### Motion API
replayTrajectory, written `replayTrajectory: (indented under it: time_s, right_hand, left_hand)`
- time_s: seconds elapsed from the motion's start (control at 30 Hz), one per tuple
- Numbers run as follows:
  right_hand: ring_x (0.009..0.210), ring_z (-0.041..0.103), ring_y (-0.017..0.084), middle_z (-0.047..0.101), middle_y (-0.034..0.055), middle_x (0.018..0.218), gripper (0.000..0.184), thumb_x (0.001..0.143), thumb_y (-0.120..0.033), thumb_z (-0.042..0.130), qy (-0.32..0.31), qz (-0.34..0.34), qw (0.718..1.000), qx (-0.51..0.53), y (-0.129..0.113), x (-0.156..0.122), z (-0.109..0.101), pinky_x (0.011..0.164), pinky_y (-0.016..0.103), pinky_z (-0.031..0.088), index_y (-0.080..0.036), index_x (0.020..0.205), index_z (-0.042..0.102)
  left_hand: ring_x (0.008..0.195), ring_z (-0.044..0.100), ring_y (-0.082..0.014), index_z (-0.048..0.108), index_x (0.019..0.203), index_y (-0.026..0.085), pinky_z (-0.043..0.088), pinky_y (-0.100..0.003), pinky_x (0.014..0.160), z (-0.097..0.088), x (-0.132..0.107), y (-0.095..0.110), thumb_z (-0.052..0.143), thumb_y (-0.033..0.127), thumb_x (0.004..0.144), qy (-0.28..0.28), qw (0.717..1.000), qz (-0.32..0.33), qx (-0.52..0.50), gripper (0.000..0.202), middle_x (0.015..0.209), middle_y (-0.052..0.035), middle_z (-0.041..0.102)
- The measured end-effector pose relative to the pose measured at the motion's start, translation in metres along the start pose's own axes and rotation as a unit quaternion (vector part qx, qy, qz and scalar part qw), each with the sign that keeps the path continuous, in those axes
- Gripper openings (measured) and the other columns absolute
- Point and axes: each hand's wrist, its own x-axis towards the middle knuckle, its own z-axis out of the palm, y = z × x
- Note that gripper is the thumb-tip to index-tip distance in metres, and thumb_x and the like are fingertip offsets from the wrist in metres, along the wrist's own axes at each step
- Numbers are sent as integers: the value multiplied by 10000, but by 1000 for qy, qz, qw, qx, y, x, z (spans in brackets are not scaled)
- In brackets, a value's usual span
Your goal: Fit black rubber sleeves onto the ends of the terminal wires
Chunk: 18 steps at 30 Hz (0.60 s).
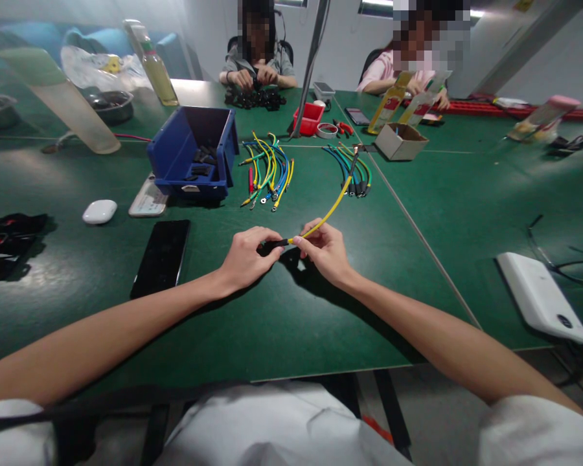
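Both hands (247, 259) pinch yellow cable (337, 202) — blue bin (173, 149) beyond.

We are seeing no text that we can read: a yellow bottle (388, 105) near the far edge of the tabletop (272, 336) is bearing a blurred label (392, 101), as is another bottle (416, 107) beside it.

The yellow cable (334, 208) was held at the middle of the scene, bowed in a smooth, shallow curve running from near left to far right. Its near left end met a black end piece (274, 244), slim and partly covered from view. At the free far right end, a dark sleeve (354, 166) led to a small coppery tip (356, 150).
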Motion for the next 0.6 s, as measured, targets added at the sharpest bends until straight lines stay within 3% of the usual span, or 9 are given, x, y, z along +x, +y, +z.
replayTrajectory:
  time_s: [0.6]
  right_hand:
    - [510, 526, 73, 578, -51, 646, 316, 705, -383, 774, -13, -3, 1000, -1, 3, 1, 0, 470, 203, 469, -200, 797, 534]
  left_hand:
    - [756, 638, -158, 690, 867, 169, 500, -291, 736, 1, 0, -1, 658, 224, 827, 0, 1000, 17, 1, 76, 864, -36, 720]
